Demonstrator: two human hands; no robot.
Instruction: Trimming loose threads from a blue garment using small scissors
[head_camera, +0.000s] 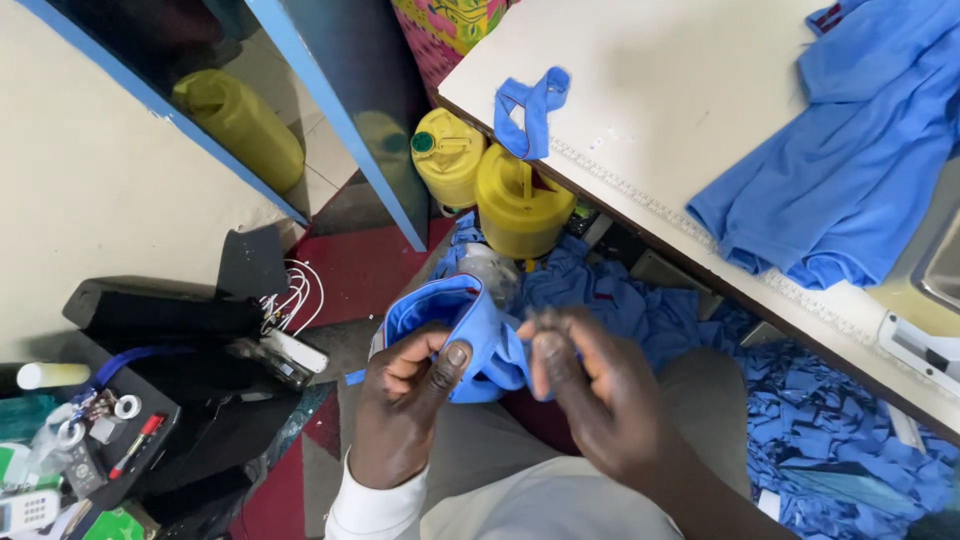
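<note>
Near the lap, below the white worktop (640, 110), the left hand (400, 405) fingers clamp a folded blue fabric piece (465, 325) while the right hand (590, 385) fingers pinch its edge, seemingly mid-turning, needing a steady pull.

Blue fabric piece (470, 335): a small cut of bright blue cloth, folded and curled into a rounded, cup-like shape with a stitched edge running along its upper rim. It sits low in the middle of the view, above the person's lap, off the floor and clear of the table. The cloth is bunched where it is pinched, with its lower end tucked out of sight. The surface looks clean and smooth.
</note>
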